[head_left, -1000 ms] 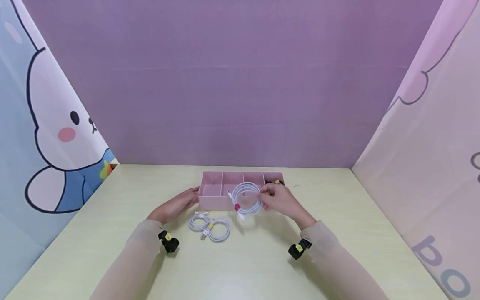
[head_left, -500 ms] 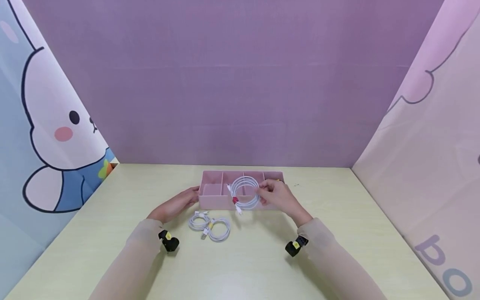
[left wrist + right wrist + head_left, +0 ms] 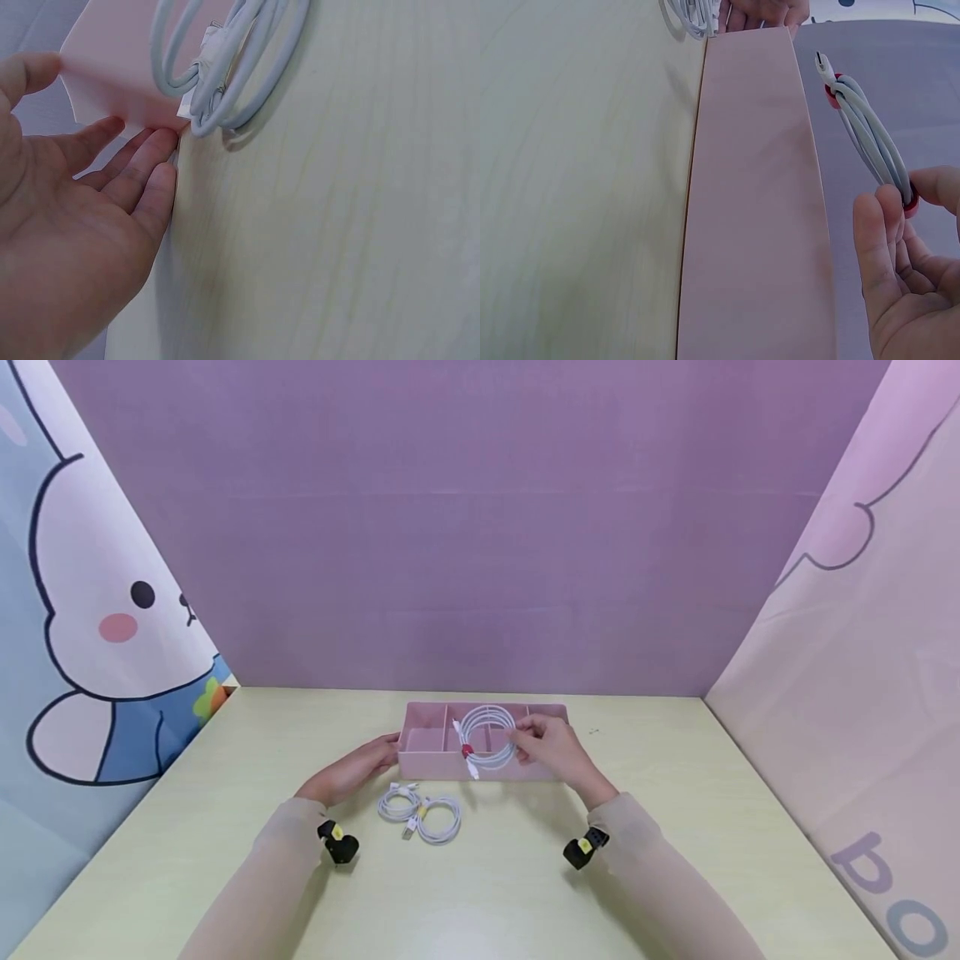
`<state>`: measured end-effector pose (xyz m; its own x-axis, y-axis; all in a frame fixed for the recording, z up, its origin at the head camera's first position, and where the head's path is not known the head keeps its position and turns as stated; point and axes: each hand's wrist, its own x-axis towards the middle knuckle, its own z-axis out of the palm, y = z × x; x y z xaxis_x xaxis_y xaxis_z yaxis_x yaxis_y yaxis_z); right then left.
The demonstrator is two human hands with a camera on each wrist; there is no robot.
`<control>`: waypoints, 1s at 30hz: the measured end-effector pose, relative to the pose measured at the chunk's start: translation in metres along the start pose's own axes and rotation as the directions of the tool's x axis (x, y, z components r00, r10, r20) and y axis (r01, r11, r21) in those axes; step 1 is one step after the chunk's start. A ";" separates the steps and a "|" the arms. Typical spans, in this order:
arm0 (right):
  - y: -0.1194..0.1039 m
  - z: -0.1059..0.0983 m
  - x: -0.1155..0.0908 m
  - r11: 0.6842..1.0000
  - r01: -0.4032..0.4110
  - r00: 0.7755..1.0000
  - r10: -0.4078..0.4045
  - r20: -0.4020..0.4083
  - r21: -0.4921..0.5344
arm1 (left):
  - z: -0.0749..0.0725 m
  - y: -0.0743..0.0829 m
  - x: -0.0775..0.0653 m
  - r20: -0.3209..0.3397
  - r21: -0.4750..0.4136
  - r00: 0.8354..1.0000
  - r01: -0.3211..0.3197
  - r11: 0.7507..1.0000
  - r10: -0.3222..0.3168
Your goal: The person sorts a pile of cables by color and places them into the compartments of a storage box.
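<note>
My right hand point(image 3: 558, 752) pinches a coiled white charging cable point(image 3: 491, 765) by its right side, thumb against fingertips. A red tie wraps the coil, and a white plug sticks out at its lower left. In the head view the coil overlaps the middle compartments of a pink divided box point(image 3: 422, 766); the right wrist view shows the coil point(image 3: 870, 135) raised above the rim. My left hand point(image 3: 356, 768) rests against the box's left end. In the left wrist view the thumb touches the rim and the loosely bent fingers point(image 3: 154, 150) lie along that end.
Two more coiled white cables, one at the left point(image 3: 398, 820) and one with a yellow tie point(image 3: 438, 841), lie on the pale wooden table point(image 3: 480, 902) in front of the box. A purple backdrop point(image 3: 480, 527) stands behind; printed cloths flank both sides.
My right hand has carried the coiled cable slightly left and farther up over the box. The left hand, the box and the two cables on the table have stayed put.
</note>
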<state>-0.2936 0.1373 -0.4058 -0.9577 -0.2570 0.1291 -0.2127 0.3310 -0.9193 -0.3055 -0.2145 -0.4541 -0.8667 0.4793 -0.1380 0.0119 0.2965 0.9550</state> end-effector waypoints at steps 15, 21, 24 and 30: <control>0.001 0.006 0.010 0.998 -0.011 0.999 0.013 -0.031 0.061 | 0.001 0.001 -0.001 -0.012 0.005 1.000 0.020 1.000 -0.019; -0.004 0.006 0.012 0.998 -0.009 0.999 0.011 -0.039 0.056 | 0.000 0.002 0.000 -0.020 0.011 1.000 0.022 1.000 -0.022; -0.006 0.007 0.014 0.998 -0.007 0.999 0.010 -0.046 0.055 | 0.000 0.002 -0.001 -0.020 0.018 1.000 0.020 1.000 -0.019; -0.009 0.008 0.016 0.999 0.001 0.998 0.002 -0.065 0.046 | -0.001 0.003 -0.002 -0.029 0.021 0.999 0.023 0.999 -0.023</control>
<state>-0.3057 0.1226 -0.3982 -0.9688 -0.1965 0.1511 -0.2045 0.2890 -0.9352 -0.3042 -0.2149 -0.4506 -0.8810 0.4480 -0.1519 0.0023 0.3251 0.9457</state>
